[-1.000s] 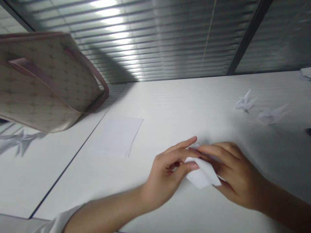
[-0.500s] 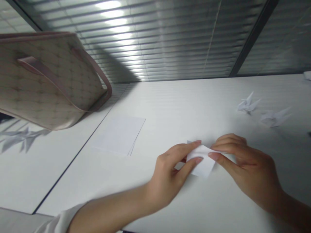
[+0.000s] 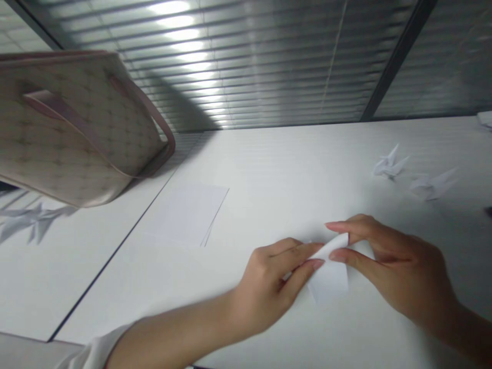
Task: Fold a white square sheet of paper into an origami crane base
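Head view, one moment. A folded white paper (image 3: 328, 277) sits in the gap between the two hands, over the white surface (image 3: 292, 174); whether its lower end touches the surface cannot be told. Long axis: it runs roughly up and down in the view, slightly tilted, crossing the line between the hands rather than along it. Its upper strip slants up and to the right from the left hand's fingertips (image 3: 315, 264) to the right hand (image 3: 397, 261). Grip: both hands are closed on the paper. The right thumb (image 3: 340, 256) and right index finger (image 3: 348, 228) pinch the strip from below and above, near its upper right corner. The left hand (image 3: 267, 289) holds the opposite end, its fingers pressed against the paper's left edge. The right hand covers more of the upper part; the lower part hangs free of both. To the far right lie two paper cranes (image 3: 390, 165) (image 3: 432, 185). A small stack of paper sheets (image 3: 184, 215) lies left of the hands, beside a patterned tote bag (image 3: 73, 128).
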The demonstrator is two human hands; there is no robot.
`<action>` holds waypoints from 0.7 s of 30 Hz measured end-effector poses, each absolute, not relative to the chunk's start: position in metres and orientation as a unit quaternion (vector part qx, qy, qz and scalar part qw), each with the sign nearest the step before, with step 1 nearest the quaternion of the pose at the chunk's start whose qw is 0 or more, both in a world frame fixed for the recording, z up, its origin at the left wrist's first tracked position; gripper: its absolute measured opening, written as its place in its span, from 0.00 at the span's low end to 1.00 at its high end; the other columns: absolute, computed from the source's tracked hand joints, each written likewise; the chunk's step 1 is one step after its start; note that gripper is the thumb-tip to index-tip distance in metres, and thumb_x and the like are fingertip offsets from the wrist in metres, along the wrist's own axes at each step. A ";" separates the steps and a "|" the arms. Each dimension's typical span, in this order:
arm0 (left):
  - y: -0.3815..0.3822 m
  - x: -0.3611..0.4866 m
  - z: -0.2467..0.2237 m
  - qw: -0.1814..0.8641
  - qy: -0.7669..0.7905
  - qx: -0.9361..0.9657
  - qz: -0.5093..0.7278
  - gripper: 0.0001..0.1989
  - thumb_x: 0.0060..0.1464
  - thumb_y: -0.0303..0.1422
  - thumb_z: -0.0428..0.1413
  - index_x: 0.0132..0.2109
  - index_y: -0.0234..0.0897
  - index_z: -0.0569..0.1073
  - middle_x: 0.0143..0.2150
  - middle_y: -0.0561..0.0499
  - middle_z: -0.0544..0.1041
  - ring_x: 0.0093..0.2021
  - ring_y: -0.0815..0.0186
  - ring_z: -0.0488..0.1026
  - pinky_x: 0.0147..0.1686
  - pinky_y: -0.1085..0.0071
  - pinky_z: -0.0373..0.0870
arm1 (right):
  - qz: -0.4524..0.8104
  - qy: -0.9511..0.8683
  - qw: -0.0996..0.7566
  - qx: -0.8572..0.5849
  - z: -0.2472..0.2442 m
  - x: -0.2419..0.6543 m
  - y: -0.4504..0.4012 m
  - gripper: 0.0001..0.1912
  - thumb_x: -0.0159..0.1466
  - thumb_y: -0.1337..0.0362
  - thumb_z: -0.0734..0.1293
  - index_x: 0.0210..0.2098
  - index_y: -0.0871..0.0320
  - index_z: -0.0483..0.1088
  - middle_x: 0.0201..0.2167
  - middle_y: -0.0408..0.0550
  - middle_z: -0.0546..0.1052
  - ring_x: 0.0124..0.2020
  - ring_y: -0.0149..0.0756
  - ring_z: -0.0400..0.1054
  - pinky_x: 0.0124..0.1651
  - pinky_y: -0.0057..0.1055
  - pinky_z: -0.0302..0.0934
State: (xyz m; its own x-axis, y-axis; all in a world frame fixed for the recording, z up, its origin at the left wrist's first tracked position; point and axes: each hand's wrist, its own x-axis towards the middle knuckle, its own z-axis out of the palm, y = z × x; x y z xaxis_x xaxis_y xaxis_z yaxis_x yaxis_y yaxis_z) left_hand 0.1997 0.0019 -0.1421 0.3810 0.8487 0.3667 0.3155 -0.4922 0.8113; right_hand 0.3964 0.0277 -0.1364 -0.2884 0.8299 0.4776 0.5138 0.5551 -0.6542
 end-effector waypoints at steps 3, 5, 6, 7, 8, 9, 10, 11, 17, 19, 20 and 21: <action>0.001 0.200 -0.141 0.336 0.394 0.748 0.415 0.13 0.59 0.24 0.55 0.51 0.31 0.75 0.38 0.44 0.78 0.34 0.67 0.74 0.32 0.75 0.71 | 0.247 -0.758 0.405 -0.448 -0.134 0.397 0.029 0.09 0.58 0.63 0.71 0.39 0.46 0.73 0.30 0.36 0.78 0.31 0.30 0.74 0.35 0.23 0.66; 0.001 0.201 -0.139 0.339 0.407 0.744 0.407 0.12 0.59 0.24 0.55 0.49 0.32 0.76 0.36 0.46 0.77 0.30 0.69 0.72 0.28 0.76 0.69 | 0.295 -0.740 0.405 -0.448 -0.133 0.396 0.030 0.03 0.58 0.62 0.71 0.33 0.47 0.74 0.29 0.36 0.78 0.30 0.30 0.73 0.34 0.23 0.66; 0.001 0.201 -0.138 0.336 0.413 0.745 0.403 0.11 0.59 0.24 0.55 0.48 0.32 0.76 0.34 0.47 0.77 0.28 0.70 0.70 0.27 0.76 0.68 | 0.318 -0.732 0.404 -0.447 -0.133 0.395 0.030 0.01 0.58 0.62 0.71 0.31 0.48 0.74 0.28 0.36 0.78 0.30 0.30 0.73 0.33 0.23 0.65; 0.002 0.202 -0.137 0.328 0.415 0.747 0.403 0.10 0.58 0.24 0.55 0.47 0.31 0.77 0.33 0.47 0.77 0.27 0.70 0.69 0.26 0.75 0.67 | 0.336 -0.724 0.406 -0.445 -0.133 0.395 0.030 0.02 0.58 0.61 0.71 0.29 0.49 0.74 0.27 0.37 0.78 0.29 0.30 0.72 0.33 0.24 0.65; 0.002 0.202 -0.136 0.316 0.414 0.751 0.406 0.09 0.58 0.24 0.56 0.45 0.31 0.77 0.31 0.48 0.77 0.27 0.70 0.68 0.27 0.74 0.66 | 0.351 -0.716 0.406 -0.445 -0.133 0.394 0.030 0.03 0.58 0.60 0.71 0.28 0.49 0.73 0.26 0.37 0.77 0.29 0.30 0.72 0.33 0.24 0.64; 0.002 0.203 -0.135 0.303 0.412 0.754 0.412 0.08 0.57 0.24 0.57 0.43 0.31 0.78 0.30 0.48 0.77 0.27 0.69 0.68 0.28 0.73 0.66 | 0.363 -0.710 0.407 -0.446 -0.133 0.393 0.029 0.04 0.58 0.59 0.71 0.28 0.50 0.73 0.26 0.38 0.77 0.29 0.31 0.72 0.33 0.24 0.64; 0.003 0.203 -0.134 0.290 0.409 0.757 0.418 0.07 0.55 0.24 0.58 0.41 0.31 0.78 0.29 0.49 0.78 0.28 0.68 0.68 0.30 0.71 0.65 | 0.372 -0.704 0.407 -0.447 -0.133 0.393 0.029 0.05 0.57 0.58 0.71 0.27 0.50 0.73 0.26 0.38 0.77 0.29 0.31 0.71 0.33 0.25 0.63; 0.003 0.203 -0.134 0.282 0.407 0.759 0.423 0.06 0.55 0.25 0.59 0.40 0.32 0.78 0.29 0.49 0.78 0.29 0.68 0.67 0.31 0.70 0.64 | 0.382 -0.698 0.408 -0.447 -0.134 0.392 0.029 0.06 0.57 0.58 0.71 0.27 0.51 0.73 0.26 0.39 0.77 0.29 0.31 0.71 0.32 0.25 0.63; 0.001 0.204 -0.131 0.312 0.414 0.748 0.413 0.05 0.56 0.26 0.58 0.39 0.34 0.79 0.26 0.51 0.76 0.28 0.67 0.65 0.33 0.67 0.62 | 0.410 -0.692 0.430 -0.410 -0.134 0.388 0.029 0.05 0.58 0.62 0.70 0.27 0.52 0.73 0.25 0.40 0.75 0.28 0.31 0.70 0.31 0.26 0.63; 0.002 0.204 -0.129 0.339 0.430 0.730 0.409 0.04 0.56 0.27 0.59 0.37 0.35 0.79 0.26 0.51 0.76 0.29 0.66 0.65 0.34 0.67 0.63 | 0.408 -0.689 0.433 -0.414 -0.133 0.389 0.030 0.05 0.59 0.63 0.70 0.26 0.52 0.72 0.25 0.41 0.75 0.28 0.31 0.69 0.30 0.27 0.63; 0.002 0.204 -0.128 0.354 0.437 0.720 0.407 0.04 0.56 0.27 0.59 0.36 0.36 0.80 0.25 0.51 0.76 0.30 0.66 0.65 0.34 0.67 0.63 | 0.409 -0.687 0.432 -0.418 -0.132 0.389 0.030 0.06 0.59 0.62 0.70 0.26 0.53 0.72 0.24 0.41 0.74 0.27 0.31 0.69 0.29 0.27 0.62; 0.003 0.205 -0.127 0.368 0.442 0.711 0.404 0.05 0.56 0.27 0.59 0.35 0.36 0.80 0.25 0.51 0.75 0.30 0.65 0.65 0.34 0.67 0.63 | 0.411 -0.684 0.432 -0.420 -0.132 0.389 0.030 0.07 0.59 0.62 0.70 0.25 0.53 0.72 0.24 0.41 0.74 0.27 0.31 0.69 0.29 0.27 0.62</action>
State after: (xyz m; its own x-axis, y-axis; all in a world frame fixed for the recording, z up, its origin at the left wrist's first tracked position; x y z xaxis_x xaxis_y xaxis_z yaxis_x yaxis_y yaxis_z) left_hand 0.2049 0.0027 -0.1272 0.2834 0.9263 0.2484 0.3316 -0.3377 0.8809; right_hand 0.3891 0.0302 -0.1321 -0.2732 0.9301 0.2456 0.2184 0.3086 -0.9258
